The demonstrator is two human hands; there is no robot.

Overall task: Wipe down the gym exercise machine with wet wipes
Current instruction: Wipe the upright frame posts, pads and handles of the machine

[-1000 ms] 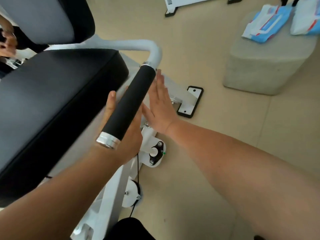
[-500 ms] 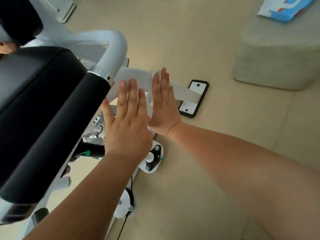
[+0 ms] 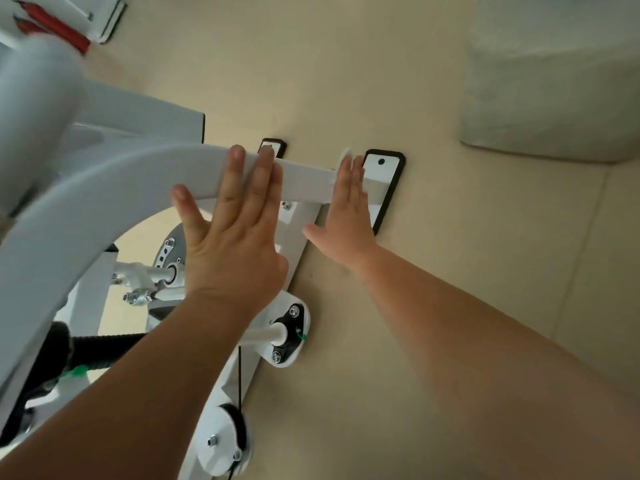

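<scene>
The white gym machine frame [image 3: 114,188] fills the left half of the view, with a curved white bar running right to a black-edged foot plate [image 3: 384,168] on the floor. My left hand [image 3: 235,237] lies flat, fingers straight, over the curved bar. My right hand [image 3: 346,216] is flat too, fingers straight, against the bar's low end beside the foot plate. A small white scrap, perhaps a wipe [image 3: 346,154], peeks out past my right fingertips; I cannot tell if it is held.
Below my left wrist are a bearing bracket [image 3: 287,337], a white pulley [image 3: 221,441] with a black cable, and a black ribbed grip [image 3: 100,351]. A grey block seat [image 3: 554,84] stands at top right on the beige floor. Red and white equipment [image 3: 52,22] lies top left.
The view has tipped down and moved closer to the machine's base. Both flat hands have gone down from the black handle area to the white lower bar; the wipe packs on the block left the view.
</scene>
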